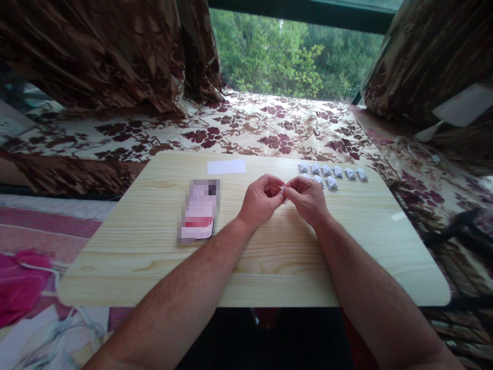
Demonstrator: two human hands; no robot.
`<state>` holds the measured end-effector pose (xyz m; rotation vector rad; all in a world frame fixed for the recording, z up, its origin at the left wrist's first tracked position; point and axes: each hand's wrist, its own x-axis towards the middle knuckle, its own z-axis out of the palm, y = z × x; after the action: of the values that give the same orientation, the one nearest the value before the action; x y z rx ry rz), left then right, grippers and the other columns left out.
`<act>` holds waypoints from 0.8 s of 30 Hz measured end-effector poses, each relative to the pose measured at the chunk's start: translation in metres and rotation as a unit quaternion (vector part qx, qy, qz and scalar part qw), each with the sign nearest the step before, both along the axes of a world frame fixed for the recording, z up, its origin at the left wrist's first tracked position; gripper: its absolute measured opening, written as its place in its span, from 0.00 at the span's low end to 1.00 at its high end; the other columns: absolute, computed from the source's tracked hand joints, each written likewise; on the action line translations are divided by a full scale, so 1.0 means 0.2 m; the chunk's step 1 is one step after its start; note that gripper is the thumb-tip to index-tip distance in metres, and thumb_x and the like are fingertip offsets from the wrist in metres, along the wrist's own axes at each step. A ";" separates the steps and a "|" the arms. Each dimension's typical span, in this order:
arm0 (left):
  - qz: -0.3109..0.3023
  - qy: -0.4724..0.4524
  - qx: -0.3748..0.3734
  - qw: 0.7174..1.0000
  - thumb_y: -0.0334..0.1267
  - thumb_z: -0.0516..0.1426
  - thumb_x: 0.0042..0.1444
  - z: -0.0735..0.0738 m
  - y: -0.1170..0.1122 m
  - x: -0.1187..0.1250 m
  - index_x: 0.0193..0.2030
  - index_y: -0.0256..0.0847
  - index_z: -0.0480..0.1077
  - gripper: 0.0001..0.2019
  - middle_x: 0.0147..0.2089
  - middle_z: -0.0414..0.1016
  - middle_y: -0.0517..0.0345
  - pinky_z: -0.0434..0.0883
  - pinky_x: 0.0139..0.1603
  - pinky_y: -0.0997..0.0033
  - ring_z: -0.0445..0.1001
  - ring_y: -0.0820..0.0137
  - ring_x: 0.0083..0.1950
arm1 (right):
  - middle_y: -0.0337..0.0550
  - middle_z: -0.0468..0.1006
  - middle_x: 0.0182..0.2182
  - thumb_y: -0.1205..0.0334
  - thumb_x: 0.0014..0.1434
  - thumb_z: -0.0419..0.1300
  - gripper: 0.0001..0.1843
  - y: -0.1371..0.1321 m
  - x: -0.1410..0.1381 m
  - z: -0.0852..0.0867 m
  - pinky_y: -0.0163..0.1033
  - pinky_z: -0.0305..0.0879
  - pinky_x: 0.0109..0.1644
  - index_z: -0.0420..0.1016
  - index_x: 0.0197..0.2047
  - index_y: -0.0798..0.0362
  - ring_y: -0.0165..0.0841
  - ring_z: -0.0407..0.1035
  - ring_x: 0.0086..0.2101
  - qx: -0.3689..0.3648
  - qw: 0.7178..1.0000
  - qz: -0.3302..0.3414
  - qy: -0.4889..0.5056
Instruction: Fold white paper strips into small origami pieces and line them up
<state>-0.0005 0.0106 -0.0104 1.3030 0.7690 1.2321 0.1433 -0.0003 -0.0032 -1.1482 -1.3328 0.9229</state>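
Note:
Above the middle of the table, my left hand and my right hand meet with fingertips pinched on one small white folded paper. The fingers cover most of it, so its full shape is hidden. Just beyond my right hand, several small white folded paper pieces with raised, pointed tops stand in two rows. My right hand partly overlaps the nearer row. A flat white paper strip lies farther back, to the left of both hands.
A phone, partly blurred out, lies left of my left forearm on the light wooden table. Behind the table is a ledge with floral cloth below a window. A white cable and pink cloth are at lower left.

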 end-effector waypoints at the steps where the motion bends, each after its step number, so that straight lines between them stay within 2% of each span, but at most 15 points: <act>1: 0.001 0.000 -0.001 1.000 0.37 0.67 0.47 0.00 0.00 0.00 0.38 0.38 0.72 0.13 0.28 0.75 0.62 0.70 0.32 0.74 0.73 0.75 0.29 | 0.35 0.73 0.20 0.65 0.49 0.64 0.04 0.00 0.00 0.00 0.35 0.61 0.29 0.74 0.26 0.53 0.27 0.65 0.23 -0.001 1.000 -0.003 0.004; 7: -0.004 0.008 -0.006 1.000 0.39 0.69 0.45 0.02 -0.01 -0.01 0.39 0.39 0.71 0.17 0.26 0.75 0.62 0.68 0.30 0.75 0.72 0.75 0.28 | 0.37 0.75 0.22 0.64 0.48 0.65 0.03 0.00 0.00 0.00 0.35 0.63 0.29 0.76 0.27 0.54 0.28 0.66 0.24 -0.007 1.000 -0.004 0.007; 14: -0.003 0.037 0.019 0.999 0.39 0.67 0.48 0.00 0.00 -0.01 0.40 0.39 0.71 0.15 0.25 0.72 0.63 0.64 0.27 0.77 0.68 0.77 0.26 | 0.34 0.71 0.20 0.65 0.50 0.64 0.04 0.01 0.01 -0.02 0.35 0.59 0.28 0.73 0.26 0.53 0.26 0.62 0.22 -0.004 1.000 0.010 -0.006; 24: 0.003 0.046 0.013 0.999 0.37 0.66 0.48 0.01 -0.01 -0.01 0.41 0.39 0.70 0.14 0.26 0.73 0.63 0.63 0.26 0.77 0.68 0.77 0.26 | 0.35 0.73 0.21 0.65 0.49 0.65 0.03 0.00 0.00 -0.01 0.35 0.61 0.29 0.75 0.27 0.54 0.27 0.64 0.23 -0.002 1.000 -0.002 -0.005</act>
<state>-0.0018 0.0091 -0.0085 1.3873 0.8245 1.1980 0.1441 0.0006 -0.0058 -1.1591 -1.3384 0.9181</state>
